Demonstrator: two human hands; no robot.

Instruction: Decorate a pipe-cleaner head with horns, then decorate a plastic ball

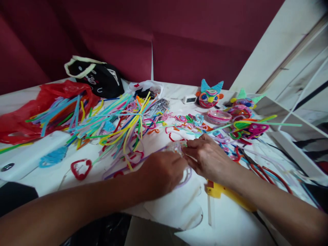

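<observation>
My left hand (164, 174) is closed, its fingers curled near a clear, shiny plastic piece (174, 147) at the middle of the table. From the other side my right hand (205, 155) pinches this piece at its edge. What lies inside my left fingers is hidden. A pale purple pipe cleaner (189, 178) curves out below the hands. Beneath them lies a white sheet (176, 208). A yellow glue gun (230, 195) rests under my right forearm.
Bunched pipe cleaners (133, 119) spread across the left side, beside a red plastic bag (15, 116). Behind them sits a black bag (105, 80). A finished colourful mask figure (210, 94) stands at the back, near a small digital clock (189, 99). Scissors (263, 171) lie at right.
</observation>
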